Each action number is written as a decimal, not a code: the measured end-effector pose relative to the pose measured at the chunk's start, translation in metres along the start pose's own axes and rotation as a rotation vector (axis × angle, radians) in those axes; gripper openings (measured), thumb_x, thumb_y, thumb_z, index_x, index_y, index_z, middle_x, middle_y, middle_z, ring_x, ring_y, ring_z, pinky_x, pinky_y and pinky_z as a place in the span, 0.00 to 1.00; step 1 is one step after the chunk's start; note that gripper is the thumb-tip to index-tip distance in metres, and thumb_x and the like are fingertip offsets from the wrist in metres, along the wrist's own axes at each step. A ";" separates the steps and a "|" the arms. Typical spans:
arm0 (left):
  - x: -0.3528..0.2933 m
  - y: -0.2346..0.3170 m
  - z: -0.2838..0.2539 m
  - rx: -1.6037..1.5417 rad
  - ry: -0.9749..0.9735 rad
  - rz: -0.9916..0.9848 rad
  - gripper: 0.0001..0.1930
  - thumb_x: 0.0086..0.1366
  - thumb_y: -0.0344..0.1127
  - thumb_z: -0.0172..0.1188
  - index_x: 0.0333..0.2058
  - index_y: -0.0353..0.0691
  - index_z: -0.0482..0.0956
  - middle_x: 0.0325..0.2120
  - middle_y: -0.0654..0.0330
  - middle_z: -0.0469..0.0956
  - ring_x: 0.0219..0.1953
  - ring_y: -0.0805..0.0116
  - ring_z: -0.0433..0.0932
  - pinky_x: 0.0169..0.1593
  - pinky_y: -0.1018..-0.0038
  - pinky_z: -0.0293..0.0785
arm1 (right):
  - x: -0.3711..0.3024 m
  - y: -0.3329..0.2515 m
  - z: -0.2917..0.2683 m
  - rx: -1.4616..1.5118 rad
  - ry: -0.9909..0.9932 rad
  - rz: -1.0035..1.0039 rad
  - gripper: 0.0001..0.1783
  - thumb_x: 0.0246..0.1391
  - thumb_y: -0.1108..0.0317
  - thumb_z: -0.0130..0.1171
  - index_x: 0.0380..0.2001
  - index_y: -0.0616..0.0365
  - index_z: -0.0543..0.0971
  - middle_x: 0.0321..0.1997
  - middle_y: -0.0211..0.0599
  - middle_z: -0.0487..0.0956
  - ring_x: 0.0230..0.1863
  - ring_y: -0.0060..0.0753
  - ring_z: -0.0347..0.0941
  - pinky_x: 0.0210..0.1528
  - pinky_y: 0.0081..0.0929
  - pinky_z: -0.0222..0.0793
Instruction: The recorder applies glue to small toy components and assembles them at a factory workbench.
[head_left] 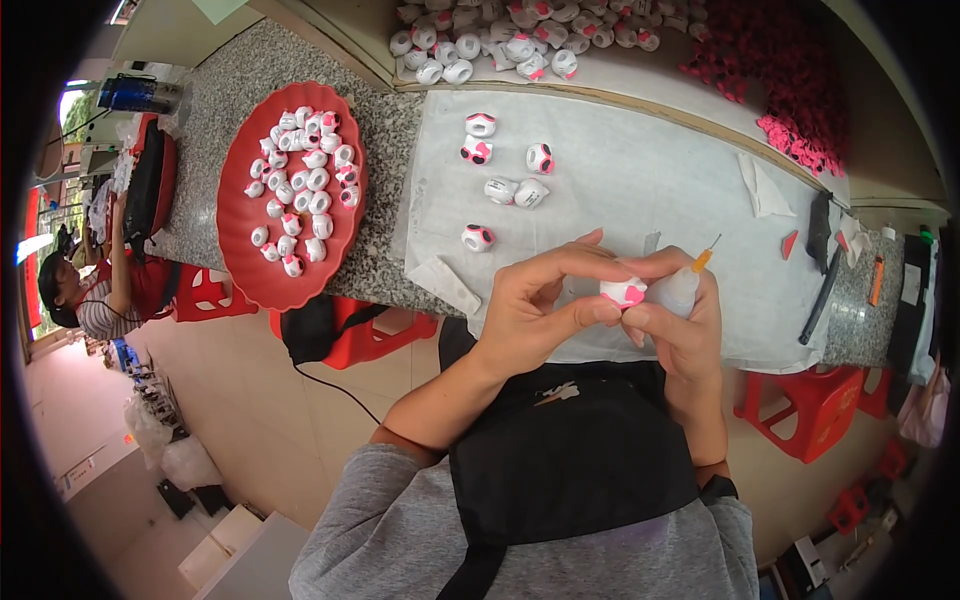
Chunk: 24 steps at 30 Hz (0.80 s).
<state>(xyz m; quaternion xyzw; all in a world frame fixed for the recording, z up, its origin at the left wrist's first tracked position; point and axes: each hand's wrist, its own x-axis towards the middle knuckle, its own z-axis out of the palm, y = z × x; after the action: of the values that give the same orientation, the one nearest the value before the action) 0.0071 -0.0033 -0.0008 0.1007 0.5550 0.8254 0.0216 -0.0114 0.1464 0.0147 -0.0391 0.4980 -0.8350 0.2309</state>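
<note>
Both hands meet over the near part of a white sheet [620, 180] on the speckled surface [385, 150], hiding a little of it. The left hand [530, 300] pinches one small white-and-pink piece [622, 292] between its thumb and fingers; the right hand [690, 330] closes its fingers around one squeeze bottle [675, 292] with an orange needle tip, its thumb just beside the piece. Around them, one folded white paper [445, 286] lies at the sheet's near left edge; to the right are one white scrap [765, 190], one red scrap [789, 245] and one black stick [818, 300]. Six loose pieces [477, 238] sit on the sheet, two of them touching side by side. One scalloped red tray [240, 220] to the left bears some thirty or more similar pieces, too crowded for an exact count. Beyond the sheet, one shelf [630, 90] carries a white pile [540, 35] and a pink pile [800, 140], both too dense to count
</note>
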 end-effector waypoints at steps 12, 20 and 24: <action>0.057 0.009 -0.028 1.427 -0.198 0.274 0.10 0.42 0.28 0.58 0.27 0.40 0.71 0.29 0.62 0.69 0.37 0.63 0.66 0.45 0.67 0.59 | -0.002 -0.016 -0.029 -0.236 0.272 -0.129 0.26 0.37 0.76 0.49 0.45 0.65 0.60 0.25 0.35 0.66 0.15 0.14 0.56 0.16 0.09 0.52; 0.120 0.010 0.016 1.255 -0.282 0.378 0.08 0.44 0.28 0.56 0.27 0.39 0.72 0.26 0.59 0.71 0.32 0.61 0.68 0.36 0.71 0.63 | -0.016 -0.023 -0.051 -0.030 0.303 -0.180 0.15 0.43 0.73 0.41 0.38 0.58 0.58 0.27 0.37 0.63 0.13 0.21 0.58 0.12 0.16 0.54; 0.139 -0.033 0.055 1.171 -0.447 0.468 0.06 0.43 0.27 0.54 0.25 0.38 0.74 0.24 0.59 0.72 0.30 0.62 0.69 0.34 0.71 0.65 | -0.030 -0.028 -0.064 -0.009 0.403 -0.228 0.15 0.45 0.72 0.40 0.40 0.58 0.57 0.26 0.36 0.63 0.13 0.23 0.59 0.12 0.18 0.56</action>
<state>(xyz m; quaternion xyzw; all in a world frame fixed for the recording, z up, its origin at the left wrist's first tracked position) -0.1208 0.0800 0.0087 0.3822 0.8571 0.3301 -0.1016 -0.0129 0.2224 0.0109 0.0713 0.5300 -0.8444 0.0310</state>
